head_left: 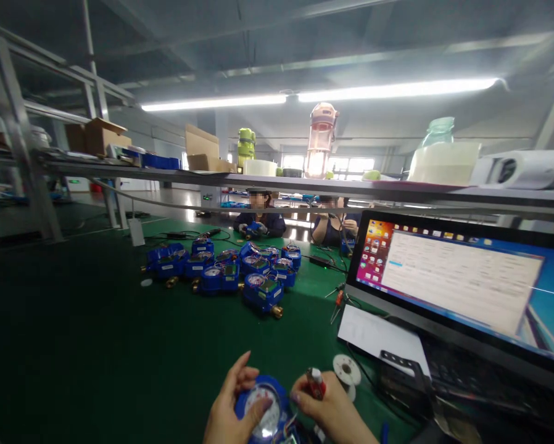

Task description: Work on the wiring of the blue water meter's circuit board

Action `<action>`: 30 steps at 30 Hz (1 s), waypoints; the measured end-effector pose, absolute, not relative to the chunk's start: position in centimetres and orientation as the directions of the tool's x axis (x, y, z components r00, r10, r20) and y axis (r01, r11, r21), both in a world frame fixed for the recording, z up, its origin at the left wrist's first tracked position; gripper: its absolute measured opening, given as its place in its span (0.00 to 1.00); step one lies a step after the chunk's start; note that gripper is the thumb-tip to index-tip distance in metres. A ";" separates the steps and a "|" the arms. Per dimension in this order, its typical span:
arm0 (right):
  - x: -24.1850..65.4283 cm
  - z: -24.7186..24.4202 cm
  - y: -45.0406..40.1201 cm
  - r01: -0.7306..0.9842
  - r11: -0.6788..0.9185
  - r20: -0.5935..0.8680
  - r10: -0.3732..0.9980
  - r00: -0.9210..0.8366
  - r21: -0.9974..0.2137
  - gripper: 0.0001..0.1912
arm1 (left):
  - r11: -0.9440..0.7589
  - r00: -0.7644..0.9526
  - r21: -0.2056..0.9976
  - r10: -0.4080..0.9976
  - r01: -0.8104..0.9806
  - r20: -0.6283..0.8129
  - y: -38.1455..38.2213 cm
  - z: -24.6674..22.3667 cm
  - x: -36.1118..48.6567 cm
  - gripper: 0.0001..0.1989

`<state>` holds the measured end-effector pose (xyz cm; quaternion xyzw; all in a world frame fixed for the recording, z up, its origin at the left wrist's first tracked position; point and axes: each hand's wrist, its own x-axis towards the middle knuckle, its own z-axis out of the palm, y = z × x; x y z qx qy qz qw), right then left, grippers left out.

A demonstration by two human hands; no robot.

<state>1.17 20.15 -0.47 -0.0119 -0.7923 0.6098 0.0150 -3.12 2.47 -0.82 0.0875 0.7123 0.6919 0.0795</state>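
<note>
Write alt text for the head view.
The left hand holds a blue water meter while the right hand grips a red-capped tool. More blue meters cluster on the green table, beside a lit monitor.

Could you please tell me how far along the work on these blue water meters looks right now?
Nothing shows which meters are finished. In hand: the left hand holds a blue meter by its dial, and the right hand grips a small red tool beside it. Possibly left: the cluster of blue meters lying untouched farther up the green table.
</note>
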 end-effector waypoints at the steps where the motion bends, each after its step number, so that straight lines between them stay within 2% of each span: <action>1: 1.3 -0.4 20.1 -0.003 0.253 0.014 0.041 -0.999 -0.967 0.19 | 0.029 -0.970 0.999 0.242 0.021 0.014 2.5 -0.9 -2.9 0.44; 6: 1.9 0.0 20.3 0.051 0.227 -0.025 0.119 -0.993 -0.973 0.24 | 0.046 -0.955 0.999 0.297 0.001 -0.013 2.4 -0.1 -2.0 0.39; 11: 2.3 -0.1 20.3 0.053 0.183 -0.037 0.092 -0.995 -0.982 0.24 | -0.035 -0.957 0.999 0.291 -0.023 -0.012 2.2 0.0 -1.6 0.34; 17: 2.4 -0.2 20.0 0.103 0.118 -0.094 0.074 -0.993 -0.988 0.24 | -0.068 -0.938 0.997 0.346 -0.045 -0.019 2.2 0.6 -1.3 0.41; 21: 2.3 -0.2 20.0 0.136 0.101 -0.130 0.069 -0.989 -0.985 0.24 | -0.036 -0.939 0.999 0.343 -0.040 -0.025 2.4 0.7 -1.4 0.41; 27: 2.1 -0.1 19.8 0.091 0.134 -0.089 0.017 -0.996 -0.987 0.22 | 0.016 -0.942 1.000 0.335 -0.011 -0.015 2.5 0.8 -1.4 0.40; 30: 2.1 0.4 19.8 0.079 0.211 -0.077 0.016 -0.997 -0.974 0.25 | 0.013 -0.939 1.000 0.345 -0.013 -0.017 2.5 1.1 -1.6 0.39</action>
